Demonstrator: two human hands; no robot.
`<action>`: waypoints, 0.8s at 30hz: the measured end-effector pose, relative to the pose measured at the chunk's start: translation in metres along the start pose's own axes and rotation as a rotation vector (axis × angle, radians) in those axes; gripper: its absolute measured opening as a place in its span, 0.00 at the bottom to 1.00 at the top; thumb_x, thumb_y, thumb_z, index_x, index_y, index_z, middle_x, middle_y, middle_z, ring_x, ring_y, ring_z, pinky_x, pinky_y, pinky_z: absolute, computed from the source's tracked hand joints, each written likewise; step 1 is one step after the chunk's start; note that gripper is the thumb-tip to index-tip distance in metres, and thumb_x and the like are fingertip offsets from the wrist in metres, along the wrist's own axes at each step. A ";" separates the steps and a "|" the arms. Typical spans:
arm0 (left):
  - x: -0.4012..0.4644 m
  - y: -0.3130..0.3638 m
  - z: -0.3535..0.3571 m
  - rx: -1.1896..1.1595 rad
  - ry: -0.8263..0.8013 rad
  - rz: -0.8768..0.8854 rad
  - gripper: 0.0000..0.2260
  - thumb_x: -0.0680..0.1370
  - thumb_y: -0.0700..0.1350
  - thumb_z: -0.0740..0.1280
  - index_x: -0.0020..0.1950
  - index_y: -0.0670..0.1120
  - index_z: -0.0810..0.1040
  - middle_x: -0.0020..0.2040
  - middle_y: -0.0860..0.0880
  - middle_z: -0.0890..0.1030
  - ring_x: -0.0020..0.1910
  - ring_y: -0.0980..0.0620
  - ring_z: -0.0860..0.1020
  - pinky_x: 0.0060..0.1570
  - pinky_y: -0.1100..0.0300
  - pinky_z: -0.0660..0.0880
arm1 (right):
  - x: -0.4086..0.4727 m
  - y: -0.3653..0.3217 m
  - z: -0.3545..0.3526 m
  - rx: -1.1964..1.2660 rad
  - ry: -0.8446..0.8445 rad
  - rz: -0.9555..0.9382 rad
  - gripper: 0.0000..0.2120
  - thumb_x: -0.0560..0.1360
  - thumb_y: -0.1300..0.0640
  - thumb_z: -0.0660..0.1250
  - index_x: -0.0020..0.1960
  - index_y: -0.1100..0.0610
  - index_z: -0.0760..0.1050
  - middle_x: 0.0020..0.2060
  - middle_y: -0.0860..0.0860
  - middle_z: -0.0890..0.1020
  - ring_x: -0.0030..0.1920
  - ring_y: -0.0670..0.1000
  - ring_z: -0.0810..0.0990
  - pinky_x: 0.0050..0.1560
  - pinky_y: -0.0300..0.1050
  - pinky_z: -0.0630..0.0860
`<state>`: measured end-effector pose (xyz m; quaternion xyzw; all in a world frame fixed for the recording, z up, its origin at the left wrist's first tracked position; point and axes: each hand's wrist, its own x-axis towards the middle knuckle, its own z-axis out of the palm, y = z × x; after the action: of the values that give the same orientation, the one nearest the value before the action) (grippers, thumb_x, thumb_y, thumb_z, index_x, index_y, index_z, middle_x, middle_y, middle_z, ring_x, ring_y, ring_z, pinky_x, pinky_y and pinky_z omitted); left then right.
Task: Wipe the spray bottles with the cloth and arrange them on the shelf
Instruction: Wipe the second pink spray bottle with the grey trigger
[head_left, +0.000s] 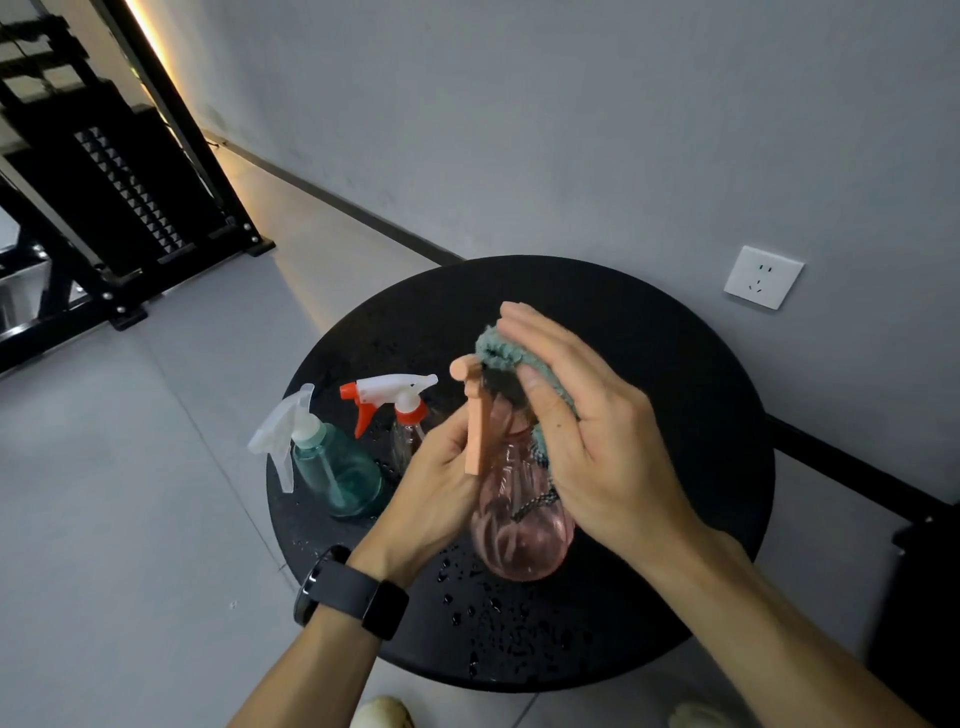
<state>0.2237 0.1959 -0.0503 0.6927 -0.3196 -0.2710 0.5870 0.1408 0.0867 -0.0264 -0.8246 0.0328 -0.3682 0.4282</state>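
Note:
A pink spray bottle (519, 525) with a peach trigger is held above the round black table (675, 364). My left hand (436, 483) grips its left side near the neck. My right hand (582, 426) holds a green cloth (498, 353) against the bottle's head and right side, thumb and fingers wrapped round the cloth. A teal bottle (337, 473) with a clear trigger stands at the table's left edge. Beside it stands a clear bottle (408, 434) with a red and white trigger, partly hidden behind my left hand.
Water drops (483, 608) lie on the near part of the table. A black metal shelf frame (104, 171) stands at the far left on the grey floor. A wall socket (762, 277) sits on the grey wall to the right.

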 end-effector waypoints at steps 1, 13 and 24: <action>0.000 0.002 0.003 -0.003 -0.002 0.005 0.14 0.80 0.56 0.57 0.57 0.58 0.80 0.56 0.54 0.83 0.57 0.55 0.81 0.58 0.58 0.78 | -0.002 0.000 0.004 -0.023 -0.026 -0.036 0.19 0.81 0.61 0.57 0.71 0.61 0.68 0.71 0.50 0.70 0.73 0.45 0.65 0.71 0.38 0.64; -0.008 0.013 0.004 -0.160 0.053 0.025 0.14 0.84 0.40 0.52 0.57 0.56 0.72 0.42 0.74 0.80 0.47 0.76 0.77 0.44 0.79 0.72 | -0.012 0.025 0.009 -0.239 -0.196 -0.189 0.21 0.80 0.66 0.58 0.73 0.64 0.64 0.74 0.55 0.66 0.76 0.49 0.59 0.74 0.44 0.62; -0.001 0.007 -0.015 -0.344 0.141 -0.044 0.18 0.77 0.59 0.64 0.54 0.48 0.84 0.48 0.45 0.85 0.49 0.48 0.83 0.54 0.50 0.77 | -0.007 0.027 0.002 -0.155 -0.023 -0.019 0.22 0.80 0.67 0.60 0.73 0.62 0.65 0.72 0.48 0.66 0.74 0.45 0.64 0.72 0.38 0.62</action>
<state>0.2331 0.2058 -0.0413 0.6063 -0.2114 -0.2851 0.7117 0.1440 0.0737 -0.0505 -0.8597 0.0485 -0.3592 0.3599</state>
